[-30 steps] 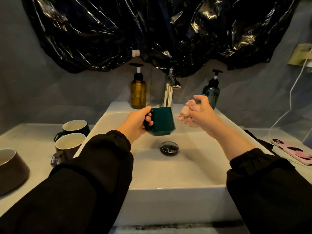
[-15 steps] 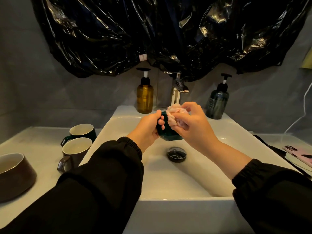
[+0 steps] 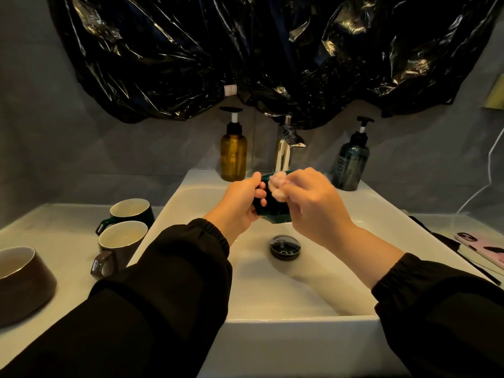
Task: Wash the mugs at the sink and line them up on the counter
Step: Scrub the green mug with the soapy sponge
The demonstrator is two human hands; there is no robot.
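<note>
Left hand (image 3: 240, 204): fingers curled round the dark green mug (image 3: 272, 214), held over the white sink (image 3: 300, 290), below the tap (image 3: 283, 156). Right hand (image 3: 313, 205): pale pink sponge (image 3: 277, 186) pinched and pressed against the mug's rim. Counter (image 3: 54, 230), left of the sink: brown mug (image 3: 122, 241) stood upright.

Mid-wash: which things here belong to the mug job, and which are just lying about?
Job: left hand holding teal mug; right hand holding pink scrubber at its rim; green mug and brown mug on counter; sink; tap.
Lying about: brown bowl, amber bottle, dark bottle, phone.
</note>
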